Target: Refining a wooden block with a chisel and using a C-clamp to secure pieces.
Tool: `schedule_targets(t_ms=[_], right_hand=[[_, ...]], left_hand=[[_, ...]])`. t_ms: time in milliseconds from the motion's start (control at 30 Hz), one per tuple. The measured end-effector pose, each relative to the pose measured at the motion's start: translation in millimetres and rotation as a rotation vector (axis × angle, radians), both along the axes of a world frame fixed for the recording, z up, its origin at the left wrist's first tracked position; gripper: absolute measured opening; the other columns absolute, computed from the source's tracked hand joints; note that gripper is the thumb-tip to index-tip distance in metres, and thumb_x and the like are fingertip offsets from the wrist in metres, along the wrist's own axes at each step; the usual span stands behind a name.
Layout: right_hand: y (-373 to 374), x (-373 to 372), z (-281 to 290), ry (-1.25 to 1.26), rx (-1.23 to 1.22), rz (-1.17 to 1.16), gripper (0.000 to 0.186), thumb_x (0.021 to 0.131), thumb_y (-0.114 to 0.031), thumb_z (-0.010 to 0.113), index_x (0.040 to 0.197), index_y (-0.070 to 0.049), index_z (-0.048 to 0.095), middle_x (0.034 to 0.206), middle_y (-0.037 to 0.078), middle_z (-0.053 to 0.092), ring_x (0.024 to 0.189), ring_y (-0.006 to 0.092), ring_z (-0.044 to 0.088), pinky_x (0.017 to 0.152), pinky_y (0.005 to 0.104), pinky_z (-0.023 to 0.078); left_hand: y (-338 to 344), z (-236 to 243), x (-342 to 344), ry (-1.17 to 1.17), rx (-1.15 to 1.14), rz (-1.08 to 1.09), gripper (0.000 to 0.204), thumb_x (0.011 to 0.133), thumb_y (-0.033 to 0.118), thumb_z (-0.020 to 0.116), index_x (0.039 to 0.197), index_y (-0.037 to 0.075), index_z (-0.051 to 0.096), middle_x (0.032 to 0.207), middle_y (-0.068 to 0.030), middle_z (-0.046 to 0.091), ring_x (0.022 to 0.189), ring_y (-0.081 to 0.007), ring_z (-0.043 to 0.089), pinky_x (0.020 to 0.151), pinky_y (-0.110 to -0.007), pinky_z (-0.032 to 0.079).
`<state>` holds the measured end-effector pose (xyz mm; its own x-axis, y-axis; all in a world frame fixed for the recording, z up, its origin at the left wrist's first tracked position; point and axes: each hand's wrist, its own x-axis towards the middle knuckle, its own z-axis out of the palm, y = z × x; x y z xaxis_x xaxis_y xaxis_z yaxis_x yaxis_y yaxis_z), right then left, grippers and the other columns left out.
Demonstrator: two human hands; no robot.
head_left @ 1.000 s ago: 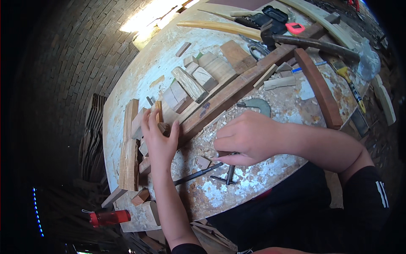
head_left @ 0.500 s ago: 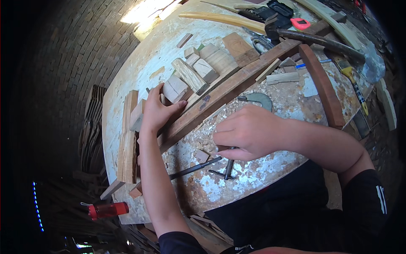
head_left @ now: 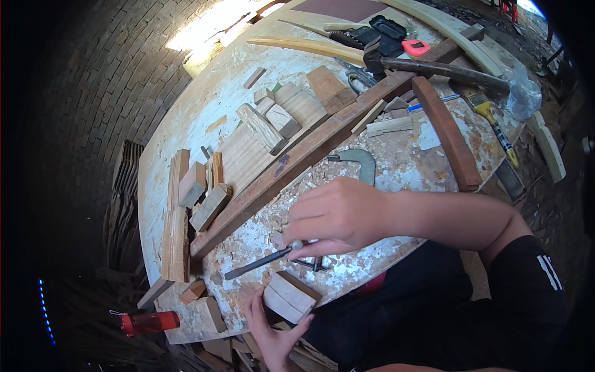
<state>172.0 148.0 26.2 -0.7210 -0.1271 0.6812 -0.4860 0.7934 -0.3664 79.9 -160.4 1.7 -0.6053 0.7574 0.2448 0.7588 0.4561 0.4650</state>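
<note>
There at the tabletop's (head_left: 347, 266) near edge, the left hand (head_left: 273, 335) clasped a wooden block (head_left: 288, 297); the right hand (head_left: 341, 214) pinched a round-ended piece (head_left: 297, 245) beside a dark bar (head_left: 257, 263). A red bottle (head_left: 152, 322) occupied the near-left corner, contents unclear.

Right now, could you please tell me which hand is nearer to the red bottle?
Left: the left hand grips a wooden block to the right of the red bottle, while the right hand is farther right, over the table.
</note>
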Motion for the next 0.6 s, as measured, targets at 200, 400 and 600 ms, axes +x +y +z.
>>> schedule_targets(t_ms=[200, 400, 600], right_hand=[[-14, -16, -29, 0.167, -0.097, 0.115, 0.018, 0.086, -0.027, 0.073, 0.098, -0.015, 0.068, 0.087, 0.003, 0.062, 0.086, 0.0246, 0.065, 0.068, 0.0378, 0.053], [-20, -14, -34, -0.019, 0.017, 0.078, 0.014, 0.087, -0.025, 0.071, 0.098, -0.016, 0.069, 0.088, 0.003, 0.062, 0.090, 0.0245, 0.063, 0.071, 0.0379, 0.053], [-5, -25, -35, -0.031, 0.068, -0.173, 0.008, 0.082, -0.016, 0.071, 0.088, -0.010, 0.069, 0.090, 0.006, 0.064, 0.094, 0.0289, 0.060, 0.083, 0.0414, 0.050]], left_hand=[[14, -23, 15, -0.006, 0.126, 0.130, 0.099, 0.056, 0.037, 0.091, 0.137, 0.000, 0.048, 0.127, -0.0194, 0.051, 0.118, -0.0359, 0.053, 0.101, -0.045, 0.043], [26, -29, 20, 0.267, 0.113, 0.179, 0.095, 0.060, 0.048, 0.087, 0.135, 0.001, 0.050, 0.115, -0.0192, 0.058, 0.105, -0.0403, 0.057, 0.090, -0.047, 0.047], [16, -23, 11, 0.165, 0.122, 0.069, 0.095, 0.057, 0.050, 0.086, 0.133, 0.003, 0.055, 0.119, -0.0176, 0.061, 0.111, -0.0394, 0.057, 0.104, -0.050, 0.039]])
